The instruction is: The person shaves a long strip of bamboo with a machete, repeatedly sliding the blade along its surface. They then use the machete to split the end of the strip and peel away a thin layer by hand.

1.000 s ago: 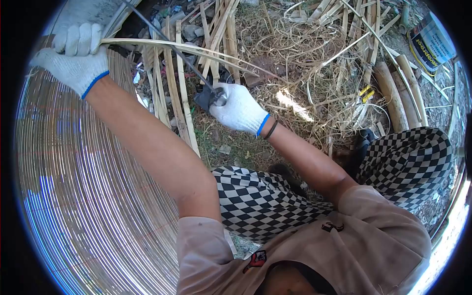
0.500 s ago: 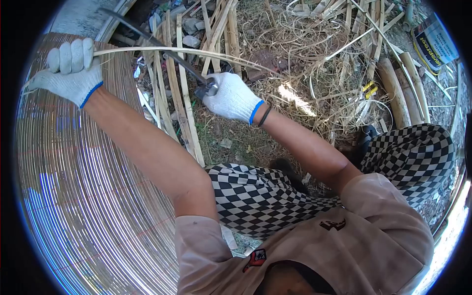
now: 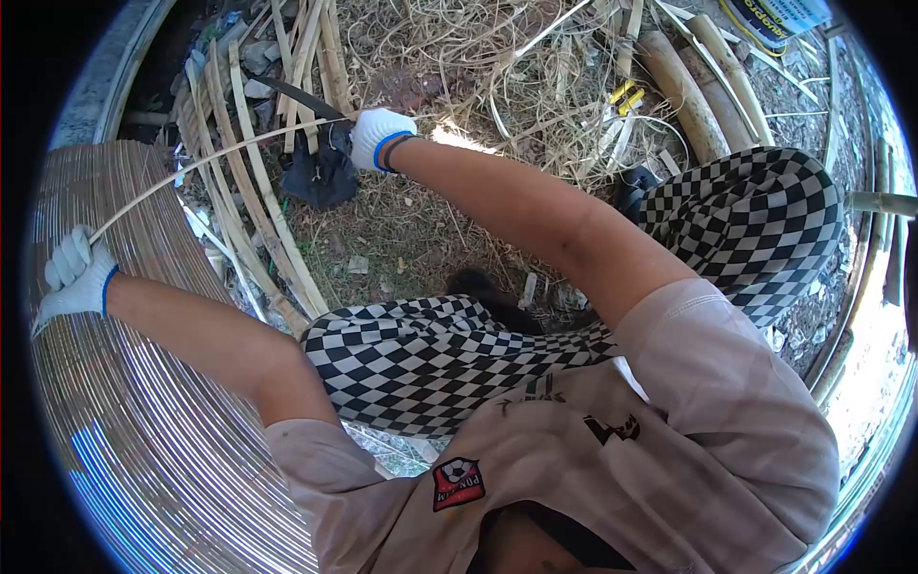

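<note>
My left hand [image 3: 76,279], in a white knit glove, is closed round one end of a thin pale strip [image 3: 206,161] at the far left, over a slatted mat [image 3: 143,383]. The strip bows up and right to my right hand [image 3: 378,139]. That gloved hand is closed at the upper middle, at the near end of a dark long blade [image 3: 296,96] pointing up and left; its handle is hidden in the fist. A dark cloth-like item [image 3: 323,170] lies below the blade.
Split strips [image 3: 251,177] lie on the ground left of centre. Curly shavings [image 3: 535,57] cover the ground ahead. Thick poles [image 3: 684,96], a yellow tool [image 3: 626,98] and a bucket [image 3: 773,21] are at the upper right. My checkered legs [image 3: 411,368] are below.
The view has shifted, with the ground items now further left and up. My left hand has moved down and left with the strip. The blade reaches less far to the left, and the dark item now shows.
</note>
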{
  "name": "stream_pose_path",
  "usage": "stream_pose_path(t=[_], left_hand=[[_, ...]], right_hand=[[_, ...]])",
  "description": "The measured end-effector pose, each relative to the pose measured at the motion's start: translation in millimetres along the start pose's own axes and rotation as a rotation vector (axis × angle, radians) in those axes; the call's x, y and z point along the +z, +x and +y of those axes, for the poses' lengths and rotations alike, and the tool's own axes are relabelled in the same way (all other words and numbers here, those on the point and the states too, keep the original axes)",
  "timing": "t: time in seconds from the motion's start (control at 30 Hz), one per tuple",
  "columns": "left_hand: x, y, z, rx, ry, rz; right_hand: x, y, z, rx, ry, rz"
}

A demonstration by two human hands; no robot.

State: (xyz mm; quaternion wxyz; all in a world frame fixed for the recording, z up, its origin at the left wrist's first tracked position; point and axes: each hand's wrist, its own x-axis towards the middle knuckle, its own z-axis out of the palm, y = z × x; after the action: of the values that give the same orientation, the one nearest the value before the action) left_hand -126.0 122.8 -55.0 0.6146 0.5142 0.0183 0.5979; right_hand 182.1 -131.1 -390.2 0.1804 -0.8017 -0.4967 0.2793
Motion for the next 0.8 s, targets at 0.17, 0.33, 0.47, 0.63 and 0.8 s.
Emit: stream_pose_path(t=[0.17, 0.33, 0.47, 0.63, 0.8], left_hand=[[-43, 1, 14, -0.088, -0.102, -0.132], [-41, -4, 12, -0.095, -0.141, -0.176], [-44, 3, 17, -0.082, -0.097, -0.153], [-39, 1, 18, -0.036, -0.039, -0.073], [-38, 1, 19, -0.032, -0.020, -0.065]], right_hand=[[-20, -7, -10, -0.012, -0.032, -0.042], [-25, -5, -11, -0.031, -0.042, -0.049], [-34, -12, -12, -0.082, -0.076, -0.039], [-34, -12, -13, -0.107, -0.090, -0.013], [-33, -11, -13, -0.128, -0.119, -0.010]])
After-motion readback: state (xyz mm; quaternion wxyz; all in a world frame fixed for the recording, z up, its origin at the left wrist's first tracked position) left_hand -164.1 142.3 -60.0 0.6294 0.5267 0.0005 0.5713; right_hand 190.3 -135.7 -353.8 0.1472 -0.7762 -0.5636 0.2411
